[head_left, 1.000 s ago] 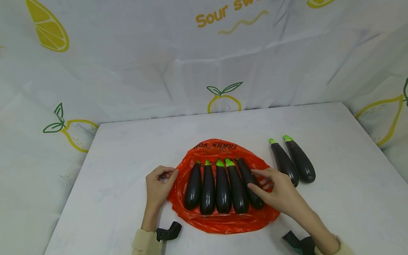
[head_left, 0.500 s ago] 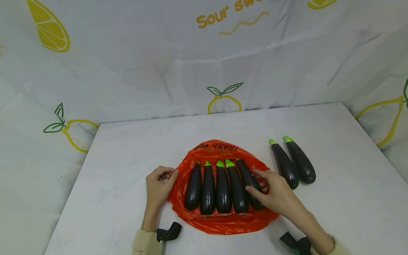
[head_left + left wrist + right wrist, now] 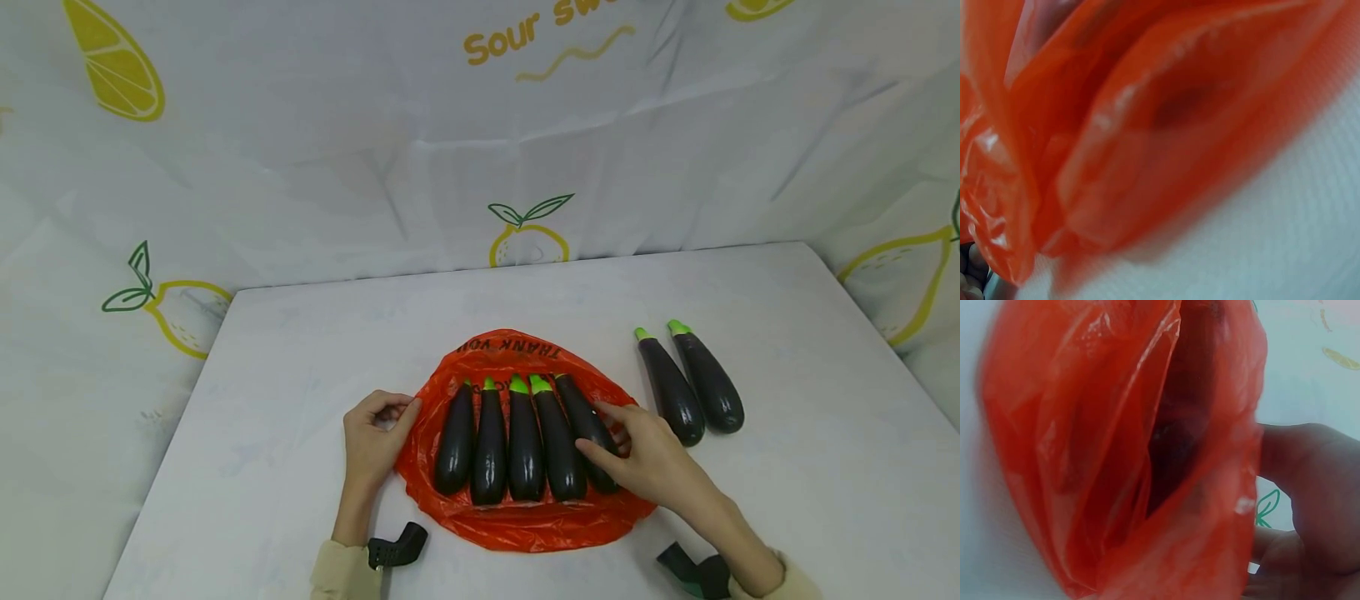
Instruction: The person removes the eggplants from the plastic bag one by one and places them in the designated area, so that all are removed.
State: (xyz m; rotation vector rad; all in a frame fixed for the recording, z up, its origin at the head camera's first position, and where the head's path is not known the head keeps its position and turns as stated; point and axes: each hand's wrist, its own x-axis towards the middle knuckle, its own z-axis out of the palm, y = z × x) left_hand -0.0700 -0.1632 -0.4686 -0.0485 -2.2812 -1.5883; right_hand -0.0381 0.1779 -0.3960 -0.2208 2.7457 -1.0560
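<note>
Several dark eggplants (image 3: 525, 446) with bright green stem ends lie side by side on a spread red plastic bag (image 3: 517, 529). At the bag's left side, my left hand (image 3: 378, 437) pinches its edge between thumb and forefinger. My right hand (image 3: 648, 446) holds the rightmost eggplant (image 3: 583, 412) of the row, thumb on top and fingers along its right side. That eggplant's lower part is partly covered by the hand. In the left wrist view, blurred translucent folds of the bag (image 3: 1166, 156) fill much of the picture. Right-hand fingers (image 3: 1329, 494) border the bag in the right wrist view.
Two more eggplants (image 3: 671, 392) lie apart on the white table (image 3: 300, 367), right of the bag, stems pointing to the back. A white cloth (image 3: 315, 167) printed with lemons hangs behind the table. Black wrist straps (image 3: 401, 546) are on both arms.
The right hand has shifted slightly left against the rightmost eggplant, which has moved a little toward its neighbour. My left hand keeps its place on the bag's edge.
</note>
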